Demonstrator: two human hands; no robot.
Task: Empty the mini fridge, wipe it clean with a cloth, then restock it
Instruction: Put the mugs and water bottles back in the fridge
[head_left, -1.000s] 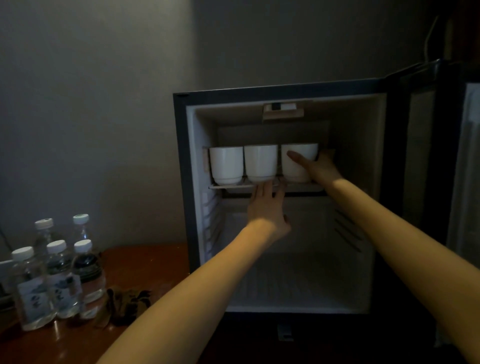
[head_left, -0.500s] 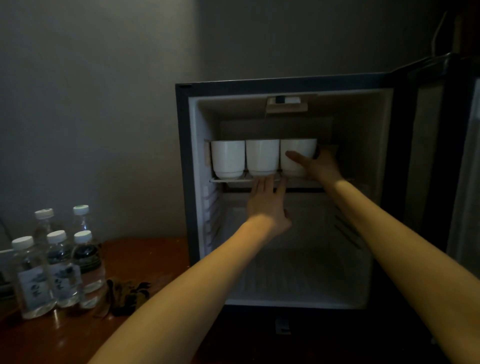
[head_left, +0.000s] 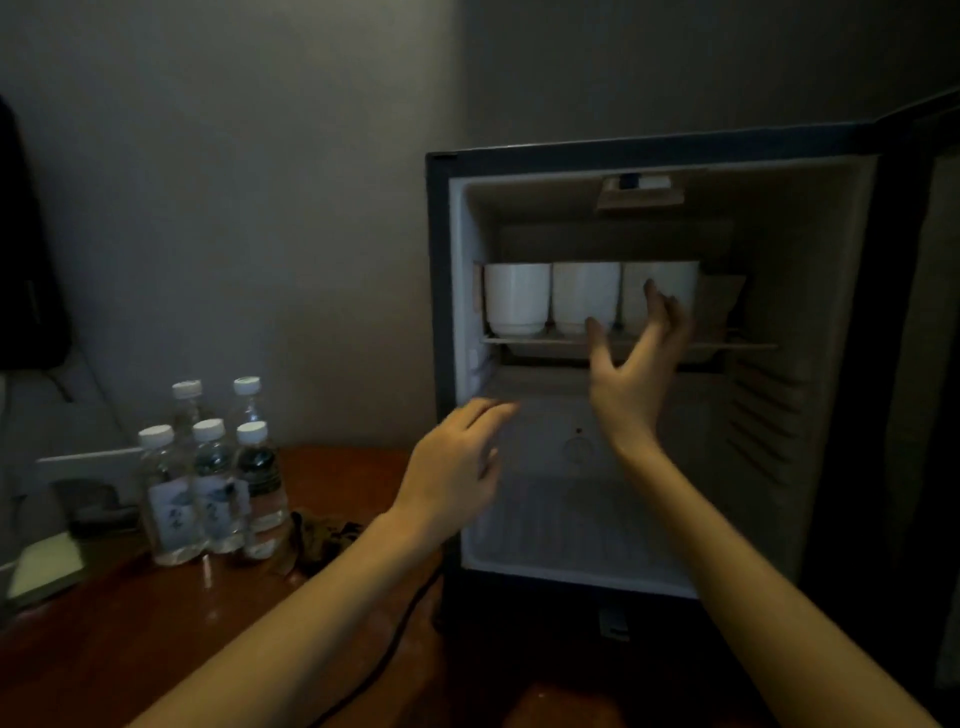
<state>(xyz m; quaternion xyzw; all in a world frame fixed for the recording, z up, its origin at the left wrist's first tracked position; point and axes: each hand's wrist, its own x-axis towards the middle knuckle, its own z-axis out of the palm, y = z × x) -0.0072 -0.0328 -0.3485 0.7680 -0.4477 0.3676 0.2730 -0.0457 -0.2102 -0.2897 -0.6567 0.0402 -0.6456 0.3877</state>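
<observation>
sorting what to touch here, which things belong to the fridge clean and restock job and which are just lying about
Part of the job: mini fridge, three white cups on its shelf, five water bottles on the table, crumpled cloth beside them.
Just lying about: pale pad at the far left, black cable across the table, dark shape at the left edge.

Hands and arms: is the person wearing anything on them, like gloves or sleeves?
No. The left hand and right hand are ungloved; the left forearm and right forearm show no sleeve, watch or bracelet. Blur and dim light hide any thin ring.
</observation>
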